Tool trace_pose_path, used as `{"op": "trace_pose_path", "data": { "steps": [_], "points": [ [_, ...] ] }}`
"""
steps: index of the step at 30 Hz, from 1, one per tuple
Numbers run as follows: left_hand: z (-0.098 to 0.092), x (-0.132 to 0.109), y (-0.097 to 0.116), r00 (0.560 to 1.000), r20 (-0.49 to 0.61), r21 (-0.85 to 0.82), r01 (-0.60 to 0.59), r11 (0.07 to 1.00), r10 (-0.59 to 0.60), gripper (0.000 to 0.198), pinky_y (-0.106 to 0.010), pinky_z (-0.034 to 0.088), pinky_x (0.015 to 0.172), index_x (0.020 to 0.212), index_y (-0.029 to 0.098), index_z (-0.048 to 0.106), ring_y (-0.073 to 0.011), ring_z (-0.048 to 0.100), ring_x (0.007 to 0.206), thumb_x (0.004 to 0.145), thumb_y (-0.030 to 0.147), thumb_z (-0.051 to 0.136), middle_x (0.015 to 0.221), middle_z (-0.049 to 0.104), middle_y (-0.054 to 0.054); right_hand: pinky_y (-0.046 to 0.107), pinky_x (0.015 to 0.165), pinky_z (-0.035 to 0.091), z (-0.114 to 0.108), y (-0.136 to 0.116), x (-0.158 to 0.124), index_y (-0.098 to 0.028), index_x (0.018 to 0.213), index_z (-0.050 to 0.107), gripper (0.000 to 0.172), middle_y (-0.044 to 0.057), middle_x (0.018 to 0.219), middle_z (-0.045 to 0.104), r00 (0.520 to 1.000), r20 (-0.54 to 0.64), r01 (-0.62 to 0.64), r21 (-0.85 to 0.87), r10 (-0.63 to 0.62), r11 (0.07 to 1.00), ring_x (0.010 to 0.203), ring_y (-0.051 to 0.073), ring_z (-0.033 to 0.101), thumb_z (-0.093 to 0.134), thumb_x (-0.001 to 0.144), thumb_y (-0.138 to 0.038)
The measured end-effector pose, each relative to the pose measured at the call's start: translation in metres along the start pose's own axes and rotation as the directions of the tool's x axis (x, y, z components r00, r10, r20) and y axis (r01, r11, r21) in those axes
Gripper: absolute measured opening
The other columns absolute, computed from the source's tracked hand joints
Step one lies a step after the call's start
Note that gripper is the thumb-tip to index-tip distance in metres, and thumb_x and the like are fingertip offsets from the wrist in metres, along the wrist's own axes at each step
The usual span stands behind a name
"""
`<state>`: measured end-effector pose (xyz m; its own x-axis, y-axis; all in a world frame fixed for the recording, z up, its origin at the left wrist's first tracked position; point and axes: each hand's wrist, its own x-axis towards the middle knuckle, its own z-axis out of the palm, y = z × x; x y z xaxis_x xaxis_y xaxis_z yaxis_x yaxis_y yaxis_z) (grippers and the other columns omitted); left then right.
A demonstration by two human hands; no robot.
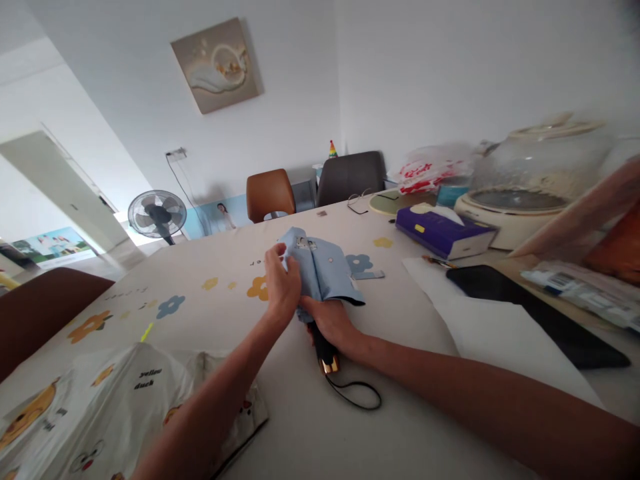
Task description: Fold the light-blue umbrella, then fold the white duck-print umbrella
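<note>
A light blue folding umbrella (327,270) lies at the middle of the table, its canopy gathered in loose folds. Its black handle with a gold end (329,363) points toward me, and a thin black wrist loop hangs from it onto the tablecloth. My right hand (333,325) is closed round the umbrella where the canopy meets the handle. Against the left side of the canopy, my left hand (283,283) has its fingers curled on the fabric; some fingertips are hidden. A closure strap (369,274) sticks out to the right of the canopy.
White printed cloth (125,393) lies at the front left. On the right are white paper (510,333), a black phone-like slab (535,313), a purple tissue box (443,230) and a glass-lidded appliance (535,173). Eyeglasses (359,202) rest farther back; chairs and a fan (157,215) stand beyond.
</note>
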<state>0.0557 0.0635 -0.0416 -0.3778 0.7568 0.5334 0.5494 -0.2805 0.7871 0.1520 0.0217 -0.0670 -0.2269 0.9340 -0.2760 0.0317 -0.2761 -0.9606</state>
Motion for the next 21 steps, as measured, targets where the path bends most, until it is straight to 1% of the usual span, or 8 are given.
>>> {"op": "trace_pose_path", "data": {
  "steps": [2, 5, 9, 12, 14, 16, 19, 21],
  "points": [
    [0.007, -0.009, 0.007, 0.992, 0.118, 0.012, 0.045, 0.999, -0.047, 0.031, -0.036, 0.030, 0.100, 0.108, 0.017, 0.045, -0.0234, 0.041, 0.118, 0.077, 0.023, 0.049, 0.123, 0.045, -0.014, 0.021, 0.031, 0.038, -0.001, -0.001, 0.001, -0.017, 0.049, 0.046, 0.028, -0.001, 0.037, 0.048, 1.000, 0.002, 0.025, -0.024, -0.025, 0.999, 0.030, 0.011, 0.047, 0.053, 0.073, -0.031],
    [0.010, -0.013, 0.013, 0.974, 0.176, 0.045, 0.136, 0.990, -0.142, 0.039, -0.039, 0.025, 0.104, 0.110, 0.017, 0.046, -0.0267, 0.033, 0.126, 0.073, 0.026, 0.056, 0.131, 0.041, -0.016, 0.021, 0.030, 0.036, -0.001, -0.002, 0.002, -0.017, 0.049, 0.045, 0.025, -0.001, 0.035, 0.046, 1.000, 0.010, 0.030, -0.049, -0.029, 0.998, 0.030, 0.011, 0.046, 0.053, 0.071, -0.026],
    [0.000, -0.004, 0.011, 0.925, 0.200, -0.003, 0.330, 0.944, -0.322, 0.035, -0.041, 0.039, 0.090, 0.098, 0.015, 0.054, -0.0290, 0.052, 0.105, 0.067, 0.032, 0.063, 0.108, 0.059, -0.015, 0.021, 0.033, 0.037, 0.003, -0.004, -0.002, -0.017, 0.059, 0.049, 0.013, -0.002, 0.036, 0.046, 0.998, 0.043, 0.054, -0.045, -0.052, 0.998, 0.032, 0.011, 0.045, 0.055, 0.069, -0.024],
    [-0.005, 0.003, 0.003, 0.818, 0.301, -0.198, 0.557, 0.807, -0.491, 0.032, -0.038, 0.048, 0.072, 0.083, 0.014, 0.061, -0.0255, 0.060, 0.081, 0.062, 0.037, 0.067, 0.084, 0.064, -0.011, 0.022, 0.033, 0.038, 0.004, -0.007, -0.007, -0.017, 0.064, 0.050, 0.011, -0.002, 0.038, 0.048, 0.996, 0.064, 0.063, -0.056, -0.059, 0.996, 0.033, 0.012, 0.046, 0.054, 0.069, -0.025],
    [-0.006, 0.005, -0.002, 0.725, 0.384, -0.333, 0.686, 0.646, -0.572, 0.032, -0.035, 0.050, 0.067, 0.082, 0.014, 0.062, -0.0226, 0.061, 0.073, 0.058, 0.035, 0.070, 0.080, 0.065, -0.009, 0.023, 0.032, 0.039, 0.003, -0.007, -0.008, -0.017, 0.064, 0.051, 0.013, -0.001, 0.038, 0.048, 0.997, 0.074, 0.031, -0.076, -0.026, 0.997, 0.033, 0.012, 0.046, 0.054, 0.071, -0.028],
    [-0.005, 0.006, -0.006, 0.657, 0.471, -0.424, 0.754, 0.502, -0.589, 0.033, -0.034, 0.052, 0.067, 0.085, 0.014, 0.063, -0.0210, 0.062, 0.071, 0.057, 0.030, 0.070, 0.080, 0.065, -0.008, 0.023, 0.031, 0.039, 0.001, -0.005, -0.008, -0.017, 0.064, 0.051, 0.017, -0.001, 0.038, 0.049, 0.996, 0.095, 0.008, -0.078, 0.000, 0.997, 0.032, 0.013, 0.046, 0.054, 0.072, -0.031],
    [-0.003, 0.005, -0.009, 0.625, 0.548, -0.480, 0.780, 0.403, -0.557, 0.032, -0.034, 0.053, 0.068, 0.089, 0.014, 0.062, -0.0212, 0.063, 0.072, 0.060, 0.028, 0.066, 0.081, 0.066, -0.008, 0.023, 0.031, 0.041, -0.001, -0.001, -0.005, -0.017, 0.065, 0.052, 0.021, -0.001, 0.041, 0.050, 0.987, 0.161, 0.020, -0.031, -0.015, 0.999, 0.034, 0.013, 0.048, 0.054, 0.074, -0.036],
    [-0.002, 0.006, -0.010, 0.638, 0.507, -0.492, 0.766, 0.413, -0.580, 0.033, -0.034, 0.053, 0.067, 0.091, 0.013, 0.061, -0.0212, 0.063, 0.073, 0.061, 0.027, 0.064, 0.081, 0.066, -0.008, 0.023, 0.033, 0.044, -0.001, 0.001, -0.001, -0.015, 0.065, 0.053, 0.023, 0.000, 0.043, 0.052, 0.975, 0.218, 0.045, 0.025, -0.049, 0.999, 0.036, 0.013, 0.050, 0.054, 0.074, -0.036]
  ]
}}
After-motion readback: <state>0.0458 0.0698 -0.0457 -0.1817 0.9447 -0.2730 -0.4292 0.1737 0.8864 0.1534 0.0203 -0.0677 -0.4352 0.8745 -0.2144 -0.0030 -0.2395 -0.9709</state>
